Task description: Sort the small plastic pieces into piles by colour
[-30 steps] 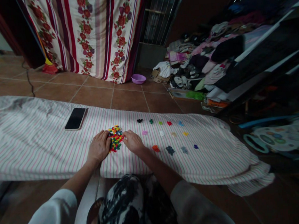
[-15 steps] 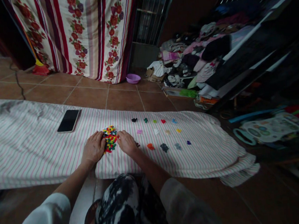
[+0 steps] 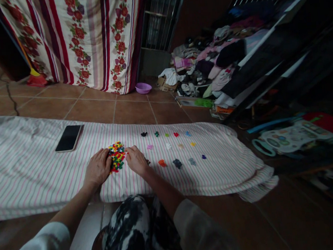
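Observation:
A heap of small multicoloured pieces [image 3: 118, 156] lies on the striped cloth [image 3: 217, 175] between my hands. My left hand [image 3: 98, 166] rests flat at the heap's left edge, fingers stretched out. At the right edge is my right hand [image 3: 135, 160], its thumb and fingers pinched together; whatever is between them is too small to make out. To its right, small single-colour piles stand in rows, among them black [image 3: 144, 134], red [image 3: 176, 134], pink [image 3: 149, 146], yellow [image 3: 193, 144], orange [image 3: 162, 163] and dark grey [image 3: 177, 163]. A brown pile is partly hidden behind my right hand.
A phone [image 3: 69, 138] lies on the cloth at the left. Beyond the cloth are a purple basin [image 3: 143, 88], a floral curtain [image 3: 95, 41], a red dustpan [image 3: 36, 80] and heaped clothes [image 3: 207, 59]. A patterned board [image 3: 290, 137] is at the right.
The whole view has shifted, so the scene sits slightly further left. My right hand has drawn back a little from the heap's edge, while my left hand stays beside it.

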Available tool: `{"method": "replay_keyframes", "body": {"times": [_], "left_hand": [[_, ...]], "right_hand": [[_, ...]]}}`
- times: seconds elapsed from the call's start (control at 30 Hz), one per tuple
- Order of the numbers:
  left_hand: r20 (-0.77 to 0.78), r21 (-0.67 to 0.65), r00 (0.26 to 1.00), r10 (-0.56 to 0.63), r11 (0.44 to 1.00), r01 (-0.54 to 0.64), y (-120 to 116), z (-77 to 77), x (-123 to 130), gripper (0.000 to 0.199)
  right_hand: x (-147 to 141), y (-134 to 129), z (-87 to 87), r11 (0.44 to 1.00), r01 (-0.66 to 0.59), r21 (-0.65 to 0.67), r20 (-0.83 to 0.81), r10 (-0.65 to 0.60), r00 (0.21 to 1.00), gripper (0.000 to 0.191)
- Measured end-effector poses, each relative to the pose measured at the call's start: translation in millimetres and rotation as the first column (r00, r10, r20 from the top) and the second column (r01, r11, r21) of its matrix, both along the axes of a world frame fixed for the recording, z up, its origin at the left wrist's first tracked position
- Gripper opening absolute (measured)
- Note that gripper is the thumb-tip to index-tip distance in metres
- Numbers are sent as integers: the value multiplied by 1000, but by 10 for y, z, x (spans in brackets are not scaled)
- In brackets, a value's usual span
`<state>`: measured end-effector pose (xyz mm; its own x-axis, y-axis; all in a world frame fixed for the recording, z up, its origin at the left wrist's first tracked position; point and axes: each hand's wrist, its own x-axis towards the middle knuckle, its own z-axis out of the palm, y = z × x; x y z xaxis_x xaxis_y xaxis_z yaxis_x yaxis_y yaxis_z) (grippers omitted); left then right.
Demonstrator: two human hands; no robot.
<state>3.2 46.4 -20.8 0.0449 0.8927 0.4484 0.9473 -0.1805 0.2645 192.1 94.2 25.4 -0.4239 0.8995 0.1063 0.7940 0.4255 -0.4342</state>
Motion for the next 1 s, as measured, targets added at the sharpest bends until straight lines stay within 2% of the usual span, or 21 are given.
{"method": "replay_keyframes", "body": {"times": [0.4,0.6,1.0], "left_hand": [[-56,41,998,-4,999,6,13,-1,-13,50],[-70,60,997,-20,998,24,17,-7,-29,49],[-33,36,999,-1,999,3,5,-8,-27,49]], "right_hand": [[53,-97,129,999,-51,11,-50,51,997,23],[122,-106,121,998,-54,26,-110,57,992,21],[653,124,-44,990,72,122,-355,-24,935,25]]}}
